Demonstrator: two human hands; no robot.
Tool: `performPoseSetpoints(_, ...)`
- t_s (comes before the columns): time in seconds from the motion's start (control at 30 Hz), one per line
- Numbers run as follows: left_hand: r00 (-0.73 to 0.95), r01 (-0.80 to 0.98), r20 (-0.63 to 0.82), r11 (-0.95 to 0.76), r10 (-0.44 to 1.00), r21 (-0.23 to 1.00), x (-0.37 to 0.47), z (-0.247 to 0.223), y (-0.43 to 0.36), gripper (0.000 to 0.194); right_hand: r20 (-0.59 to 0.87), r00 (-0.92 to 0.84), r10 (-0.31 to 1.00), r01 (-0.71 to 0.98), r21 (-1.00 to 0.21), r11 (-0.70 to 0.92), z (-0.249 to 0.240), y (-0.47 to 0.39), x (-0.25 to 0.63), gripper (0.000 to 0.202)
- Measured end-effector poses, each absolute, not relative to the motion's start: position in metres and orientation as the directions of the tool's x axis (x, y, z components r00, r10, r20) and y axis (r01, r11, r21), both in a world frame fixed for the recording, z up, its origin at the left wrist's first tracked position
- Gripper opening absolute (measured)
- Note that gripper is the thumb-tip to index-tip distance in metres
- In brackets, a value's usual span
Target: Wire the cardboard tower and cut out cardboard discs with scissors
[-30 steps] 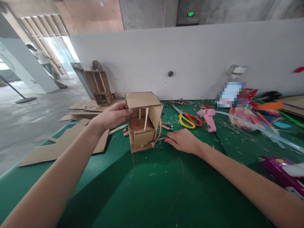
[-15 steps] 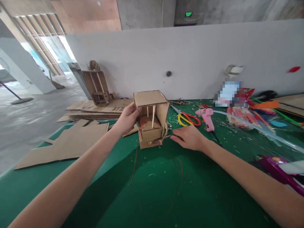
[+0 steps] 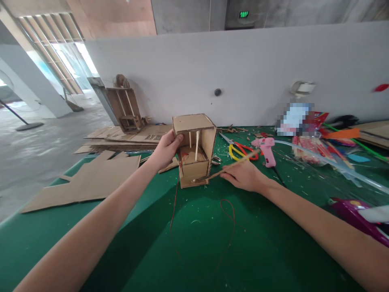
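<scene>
The left hand has its grip closed on the left wall of a small cardboard model, thumb hooked over the front edge; the model stands upright on the green desk, at centre frame. The right hand pinches a thin wooden stick, its near tip touching the model's base at about 4 o'clock (the far end points to 2 o'clock). A red wire trails from the model toward 6 o'clock. At 2 o'clock lie yellow-and-red scissors and a pink glue gun. Flat cardboard sheets rest at 9 o'clock. A grey partition backs the desk; above it a green sign glows, its writing unreadable.
</scene>
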State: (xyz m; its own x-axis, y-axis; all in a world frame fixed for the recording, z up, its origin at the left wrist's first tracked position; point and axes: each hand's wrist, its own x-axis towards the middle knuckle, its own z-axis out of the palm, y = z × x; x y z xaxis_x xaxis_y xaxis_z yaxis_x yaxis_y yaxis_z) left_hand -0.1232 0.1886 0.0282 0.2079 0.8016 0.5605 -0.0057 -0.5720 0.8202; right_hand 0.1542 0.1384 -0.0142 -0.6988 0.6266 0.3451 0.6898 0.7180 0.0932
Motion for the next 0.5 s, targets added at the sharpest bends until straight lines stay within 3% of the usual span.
performPoseSetpoints(0.23,0.194,0.034,0.597,-0.614,0.778,0.789,-0.1241,0.0286,0.1890,0.019,0.343,-0.707,0.618,0.697,0.194,0.690,-0.0087,0.1361,0.1484,0.036)
performPoseSetpoints(0.5,0.203,0.042,0.578,-0.597,0.790,0.801,-0.1241,0.0299,0.1873,0.023,0.311,-0.712,0.629,0.683,0.100,0.724,-0.0139,0.1392,0.1545,0.033)
